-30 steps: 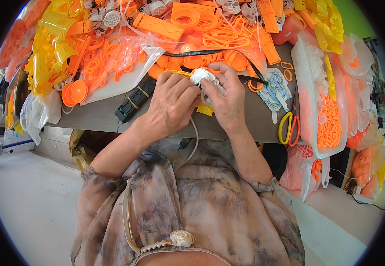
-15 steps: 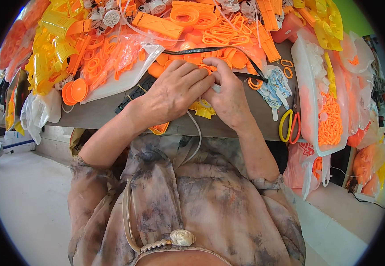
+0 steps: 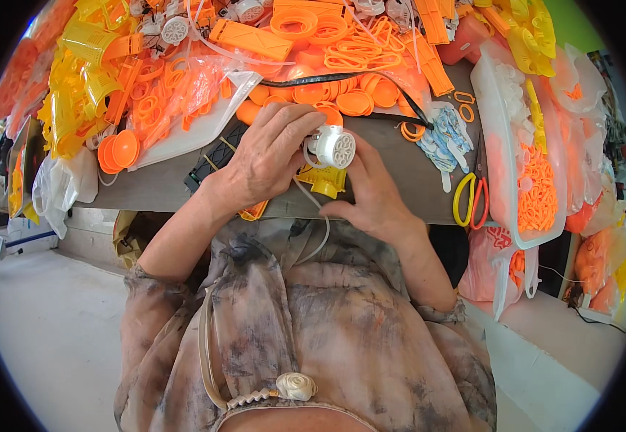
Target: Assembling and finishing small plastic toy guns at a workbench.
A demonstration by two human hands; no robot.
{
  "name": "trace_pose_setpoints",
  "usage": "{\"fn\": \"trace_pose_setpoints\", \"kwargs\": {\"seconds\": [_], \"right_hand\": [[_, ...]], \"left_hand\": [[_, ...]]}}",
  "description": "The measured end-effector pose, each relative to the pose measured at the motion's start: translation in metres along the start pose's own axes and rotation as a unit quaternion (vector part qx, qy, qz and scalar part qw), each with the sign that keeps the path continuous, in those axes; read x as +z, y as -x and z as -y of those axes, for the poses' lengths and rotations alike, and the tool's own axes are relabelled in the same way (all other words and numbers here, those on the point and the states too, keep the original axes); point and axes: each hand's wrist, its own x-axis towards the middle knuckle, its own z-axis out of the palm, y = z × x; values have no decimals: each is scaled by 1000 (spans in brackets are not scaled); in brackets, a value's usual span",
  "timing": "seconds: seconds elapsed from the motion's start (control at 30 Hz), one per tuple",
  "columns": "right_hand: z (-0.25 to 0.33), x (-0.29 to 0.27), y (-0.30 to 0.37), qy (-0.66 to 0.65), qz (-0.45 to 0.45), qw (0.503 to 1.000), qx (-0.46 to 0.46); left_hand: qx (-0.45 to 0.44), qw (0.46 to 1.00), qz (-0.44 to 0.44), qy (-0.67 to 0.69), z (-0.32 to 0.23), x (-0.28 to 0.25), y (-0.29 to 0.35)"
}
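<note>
My left hand [image 3: 270, 155] grips a small white round plastic part [image 3: 332, 147] with a perforated, flower-patterned face, held over the table's front edge. A thin whitish tube [image 3: 320, 205] runs from below it down to my lap. Beside the part, my right hand [image 3: 378, 191] is open, its thumb stretched away from the fingers and close to the tube. Whether its fingertips touch the part, I cannot tell. Just below the white part lies a translucent yellow plastic piece [image 3: 325, 181]. An orange-yellow piece [image 3: 255, 210] shows under my left wrist.
Orange parts [image 3: 252, 39] and yellow parts [image 3: 64, 111] heap across the table's back and left. A black strap [image 3: 327, 78] lies beyond my hands. To the right are blue-and-white sticker-like pieces [image 3: 443, 144], scissors [image 3: 470, 201] and a clear bin [image 3: 525, 239] of small orange parts.
My hands have drawn apart. The perforated white part, hidden between them before, now shows in my left hand. My right hand has opened and moved slightly down.
</note>
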Motion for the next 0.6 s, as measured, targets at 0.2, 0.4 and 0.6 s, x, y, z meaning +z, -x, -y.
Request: {"fn": "trace_pose_setpoints", "kwargs": {"seconds": [0.2,0.4,0.6], "right_hand": [[0,-7,-14,-52,-35,997,-44],[10,-30,-42,-125,-44,990,-42],[6,-22,-54,-226,-46,973,-24]], "left_hand": [[11,1000,-13,10,-1,-3,3],[-41,997,-8,72,11,-16,-4],[-140,980,0,138,18,-23,-3]]}}
